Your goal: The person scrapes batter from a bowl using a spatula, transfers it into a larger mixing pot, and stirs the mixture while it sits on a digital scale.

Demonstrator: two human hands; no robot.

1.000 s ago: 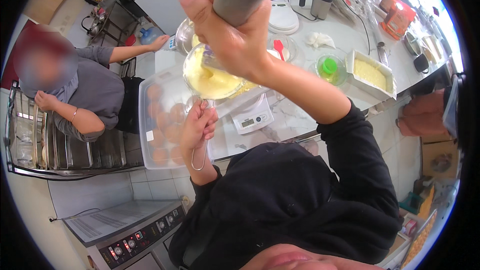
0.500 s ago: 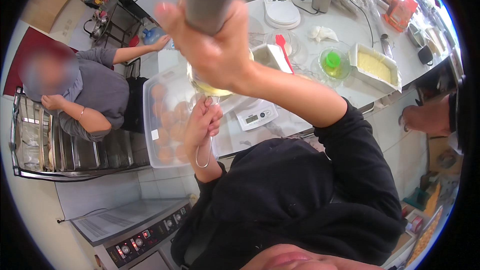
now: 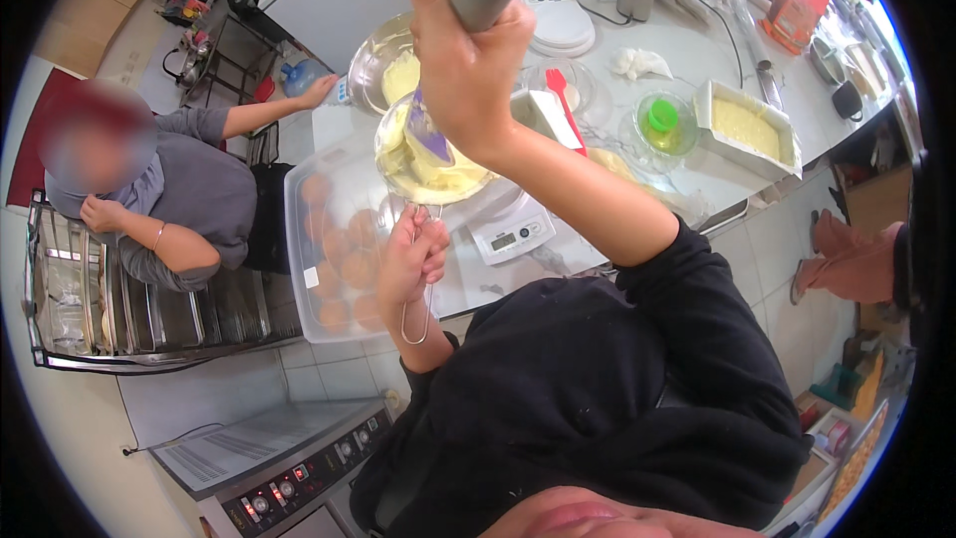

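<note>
My right hand (image 3: 470, 85) is closed round the thick grey handle of a spatula (image 3: 430, 130) with a purple blade. The blade dips into pale yellow batter (image 3: 428, 174) in a wire-handled bowl (image 3: 450, 197). Below that bowl my left hand (image 3: 416, 254) grips its long looped wire handle. Just behind stands a metal mixing bowl (image 3: 366, 58), with more of the creamy batter in it. A digital scale (image 3: 510, 233) sits on the counter right of my left hand. Part of a loaf pan (image 3: 541, 118) shows behind my right forearm.
Left of my hands stands a translucent bin (image 3: 309, 284) with several round brown items. A lined loaf pan (image 3: 752, 128) of batter, a red spatula (image 3: 565, 108), a green-capped bottle (image 3: 662, 118) and another scale (image 3: 560, 28) occupy the counter. A person (image 3: 204, 174) is at the left.
My right hand has moved up and right with the spatula, uncovering the batter, the purple blade and the metal bowl. My left hand has shifted slightly down and right.
</note>
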